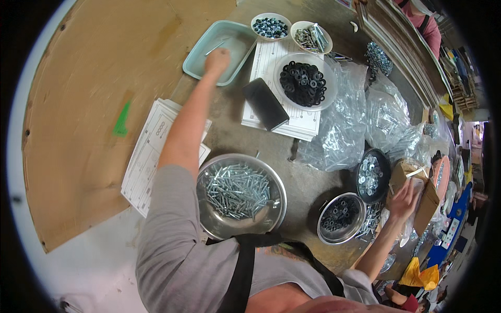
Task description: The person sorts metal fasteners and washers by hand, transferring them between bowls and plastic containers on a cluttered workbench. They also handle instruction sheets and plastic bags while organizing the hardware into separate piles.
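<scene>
My left hand (217,61) is closed, knuckles up, over the near part of a pale blue tray (194,67). A thin metal bolt (215,47) shows just beyond its fingers; whether the hand grips it or it lies in the tray, I cannot tell. At the right, my right hand (404,200) reaches to an open cardboard box (427,207), its fingers stretched out by clear plastic inside. Left of that hand stands a black bowl (386,182) of clear washers. A steel bowl (282,201) full of long screws sits below my left forearm.
White bowls hold blue-silver nuts (270,27), metal fittings (311,38) and black washers (302,83). A dark box (265,103) rests on printed sheets (249,116). Clear bags (336,130) lie mid-right. More sheets (151,156) lie left, and a small steel bowl (342,218) holds black parts.
</scene>
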